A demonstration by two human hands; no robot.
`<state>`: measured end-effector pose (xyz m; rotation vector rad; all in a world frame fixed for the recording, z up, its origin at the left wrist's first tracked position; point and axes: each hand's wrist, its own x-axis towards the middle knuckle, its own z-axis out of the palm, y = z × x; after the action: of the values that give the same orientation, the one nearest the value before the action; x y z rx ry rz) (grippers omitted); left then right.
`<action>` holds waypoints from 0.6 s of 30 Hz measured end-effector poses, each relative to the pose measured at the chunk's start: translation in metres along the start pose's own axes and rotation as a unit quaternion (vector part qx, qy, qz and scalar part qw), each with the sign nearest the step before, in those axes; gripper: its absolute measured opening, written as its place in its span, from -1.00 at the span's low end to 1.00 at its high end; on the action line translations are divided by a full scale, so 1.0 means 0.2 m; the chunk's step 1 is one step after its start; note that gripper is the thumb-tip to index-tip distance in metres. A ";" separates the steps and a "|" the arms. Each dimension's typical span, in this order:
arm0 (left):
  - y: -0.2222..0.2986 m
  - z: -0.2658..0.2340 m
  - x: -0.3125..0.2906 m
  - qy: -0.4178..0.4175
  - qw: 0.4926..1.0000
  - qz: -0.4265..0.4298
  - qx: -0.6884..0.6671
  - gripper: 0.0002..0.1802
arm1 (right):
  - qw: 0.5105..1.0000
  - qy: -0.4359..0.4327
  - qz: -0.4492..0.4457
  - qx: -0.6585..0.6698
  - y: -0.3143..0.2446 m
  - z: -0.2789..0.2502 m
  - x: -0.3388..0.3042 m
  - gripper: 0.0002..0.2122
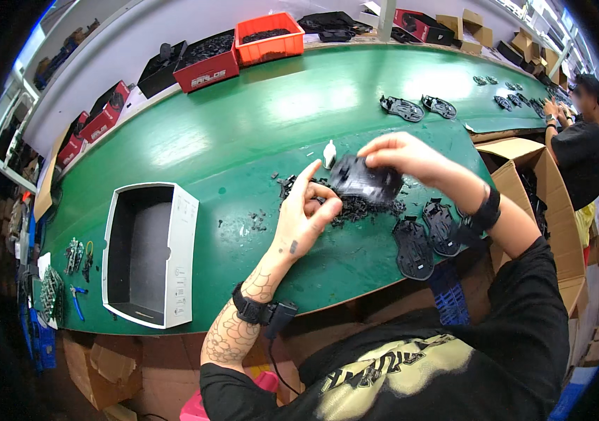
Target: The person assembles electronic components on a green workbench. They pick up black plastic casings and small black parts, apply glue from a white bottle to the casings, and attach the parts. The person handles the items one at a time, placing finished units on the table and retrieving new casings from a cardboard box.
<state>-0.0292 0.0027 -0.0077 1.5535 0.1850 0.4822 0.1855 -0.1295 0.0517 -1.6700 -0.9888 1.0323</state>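
A black plastic shell (366,184), shaped like a computer mouse base and smeared by motion, is pinched at its far edge by my right hand (408,156). Close to its left side is my left hand (305,214), index finger pointing up, thumb and other fingers curled together; whatever they hold is too small to make out. Beneath the shell spreads a pile of small black parts (345,212), partly hidden. Just beyond stands a small white pointed bottle (329,154). Black mouse bases (412,247) lie near my right forearm, one partly covered by it.
A white-sided open box (186,259) stands on the green bench (243,147) at left, beside blue-handled pliers (77,302) and circuit boards (52,295). An orange bin (269,49) and red boxes line the back. At right are a cardboard box (559,210) and a co-worker (584,144).
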 end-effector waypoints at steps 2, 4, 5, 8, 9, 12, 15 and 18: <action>0.02 -0.02 0.00 0.002 1.000 -0.011 -0.028 -0.31 | 0.999 0.033 -0.006 -0.037 0.00 -0.17 0.12 -0.74; 0.03 -0.02 0.01 -0.006 0.999 -0.006 -0.036 -0.35 | 0.995 0.085 0.036 -0.032 -0.01 -0.32 0.22 -0.74; 0.02 -0.03 0.00 -0.006 0.999 -0.008 -0.034 -0.35 | 0.991 0.117 0.064 -0.023 -0.02 -0.37 0.27 -0.74; -0.01 -0.02 0.03 -0.017 0.999 -0.008 -0.044 -0.37 | 0.993 0.105 0.057 0.011 0.12 -0.60 0.45 -0.75; -0.02 -0.03 0.03 -0.014 0.999 -0.006 -0.040 -0.38 | 0.991 0.118 0.060 0.025 0.13 -0.62 0.49 -0.76; -0.03 -0.04 0.03 -0.005 1.000 -0.007 -0.030 -0.41 | 0.993 0.106 0.049 0.007 0.18 -0.63 0.59 -0.73; -0.02 -0.04 0.03 0.003 1.000 -0.022 -0.016 -0.44 | 0.981 0.156 0.012 -0.117 0.21 -0.57 0.61 -0.68; -0.01 -0.04 0.02 0.007 0.999 -0.033 0.002 -0.47 | 0.970 0.152 -0.027 -0.186 0.21 -0.54 0.68 -0.63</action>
<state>-0.0290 0.0124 -0.0085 1.5430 0.2473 0.4413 0.3381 -0.0461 0.0107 -2.0202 -1.0578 0.5494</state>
